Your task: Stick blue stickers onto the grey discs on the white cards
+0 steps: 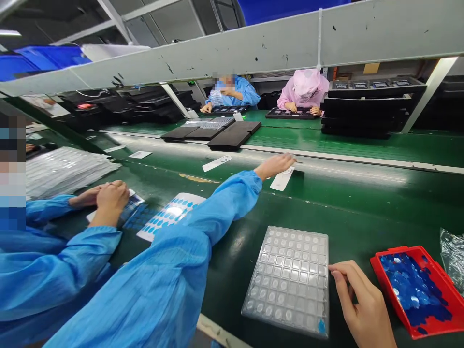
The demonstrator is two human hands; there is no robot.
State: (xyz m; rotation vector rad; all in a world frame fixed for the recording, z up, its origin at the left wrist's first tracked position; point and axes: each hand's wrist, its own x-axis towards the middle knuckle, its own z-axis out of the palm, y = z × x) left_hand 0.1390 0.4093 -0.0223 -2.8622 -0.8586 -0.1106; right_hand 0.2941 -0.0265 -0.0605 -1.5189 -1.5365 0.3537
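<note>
**"What's closest to the wearer?"**

"A clear plastic blister tray (pixel 286 280) on a green conveyor belt (pixel 380 208), its long axis running roughly away from the wearer. The right hand (pixel 362 304) lies just right of the tray, with its fingers loosely curved at the edge, not clenched. I can't tell whether they're bearing on it."

"What's further right of the tray?"

"A red tray (pixel 409 250) heaped with blue discs (pixel 409 285), then a crumpled clear plastic bag (pixel 451 256)."

"And the left hand?"

"It's reaching well beyond the tray, fingers stretched out at a white card (pixel 282 180). That card's long axis slants across the belt, and the left hand (pixel 273 166) is clearly the nearer hand. I can't tell whether it's pinching the card."

"Left of the tray?"

"A sheet of blue round stickers (pixel 170 215), with a co-worker's hands (pixel 112 200) just beside it."

"Any readable writing?"

"None. The card's print is too small, and no brand shows."

"And furthest from the tray?"

"Two co-workers (pixel 295 92) in blue and pink gowns, working over black trays (pixel 290 113)."
</note>
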